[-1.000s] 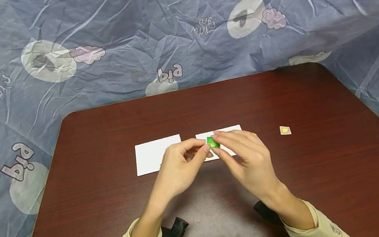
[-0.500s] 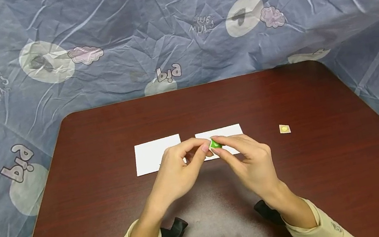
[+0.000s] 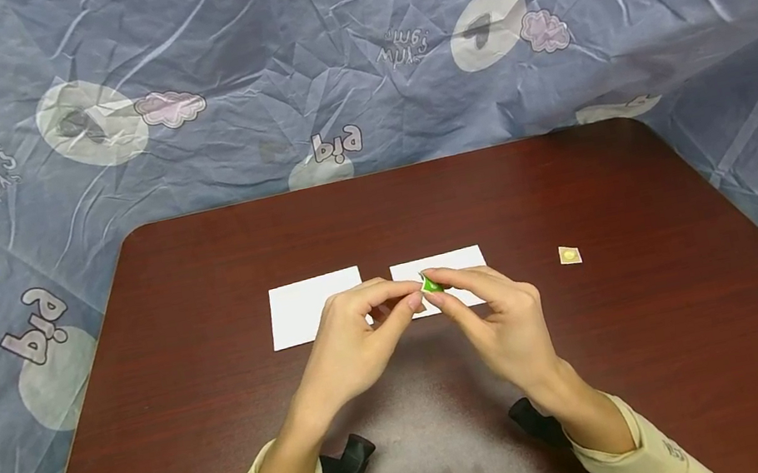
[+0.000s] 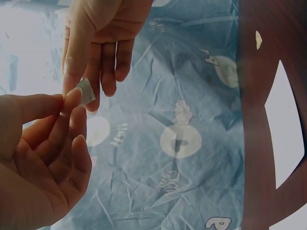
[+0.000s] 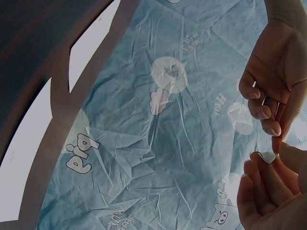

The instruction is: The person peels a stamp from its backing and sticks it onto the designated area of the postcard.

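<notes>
A small green piece with a pale edge [image 3: 431, 284] is held between both hands, raised above the table. My right hand [image 3: 503, 316] pinches it between thumb and fingers. The thumb and index finger of my left hand [image 3: 355, 338] pinch at its left edge. In the left wrist view the piece [image 4: 87, 92] shows a pale, flat side by the fingertips. The right wrist view shows it [image 5: 267, 156] as a thin, curved shape, partly hidden by fingers.
Two white cards lie on the dark red table: one at left [image 3: 301, 313], one at right [image 3: 444, 261], partly behind the hands. A small yellowish square [image 3: 569, 255] lies farther right. A printed blue-grey cloth [image 3: 397, 81] hangs behind the table.
The green piece has turned from lying flat toward the camera to a narrower, folded look, with its pale edge showing. The right fingers have drawn in around it; the left hand has barely moved.
</notes>
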The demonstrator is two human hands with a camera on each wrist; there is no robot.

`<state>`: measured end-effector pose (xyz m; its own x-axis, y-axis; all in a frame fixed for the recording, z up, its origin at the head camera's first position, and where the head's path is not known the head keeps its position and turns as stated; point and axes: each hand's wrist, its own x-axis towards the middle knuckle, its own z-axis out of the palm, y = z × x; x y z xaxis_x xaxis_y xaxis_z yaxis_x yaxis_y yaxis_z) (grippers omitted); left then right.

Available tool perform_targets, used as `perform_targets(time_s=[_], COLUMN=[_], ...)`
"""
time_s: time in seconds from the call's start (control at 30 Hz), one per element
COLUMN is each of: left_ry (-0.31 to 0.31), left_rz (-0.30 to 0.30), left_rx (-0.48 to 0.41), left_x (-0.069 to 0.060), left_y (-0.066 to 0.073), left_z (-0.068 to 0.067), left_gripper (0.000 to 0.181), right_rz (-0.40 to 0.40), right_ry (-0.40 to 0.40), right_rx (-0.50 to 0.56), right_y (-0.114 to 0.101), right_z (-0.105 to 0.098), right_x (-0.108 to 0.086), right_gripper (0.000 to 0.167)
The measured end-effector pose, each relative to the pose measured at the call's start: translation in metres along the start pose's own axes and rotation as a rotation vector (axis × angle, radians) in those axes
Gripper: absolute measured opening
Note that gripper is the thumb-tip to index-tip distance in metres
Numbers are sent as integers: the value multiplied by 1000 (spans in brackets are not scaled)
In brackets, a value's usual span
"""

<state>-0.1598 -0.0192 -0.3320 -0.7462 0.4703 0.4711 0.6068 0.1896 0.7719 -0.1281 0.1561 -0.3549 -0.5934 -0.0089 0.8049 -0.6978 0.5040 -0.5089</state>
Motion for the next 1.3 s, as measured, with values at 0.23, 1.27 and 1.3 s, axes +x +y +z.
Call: perform_targets(time_s=[0.23,1.27,1.3], left_ry=[16,60,62], left_rz=[9,-20,-24], left_rx=[5,64,64], left_x=[0,-1,-1], left_y=[0,-4,-4], left_z=[0,5,6], left_gripper=[9,6,6], right_rz=[19,-189,-202], right_ry=[-3,-38,-37], right_rx=[2,-113,-124], right_y=[2,1,0], right_z=[0,3,4], right_x=[-1,1,1], right_gripper=[24,28,28])
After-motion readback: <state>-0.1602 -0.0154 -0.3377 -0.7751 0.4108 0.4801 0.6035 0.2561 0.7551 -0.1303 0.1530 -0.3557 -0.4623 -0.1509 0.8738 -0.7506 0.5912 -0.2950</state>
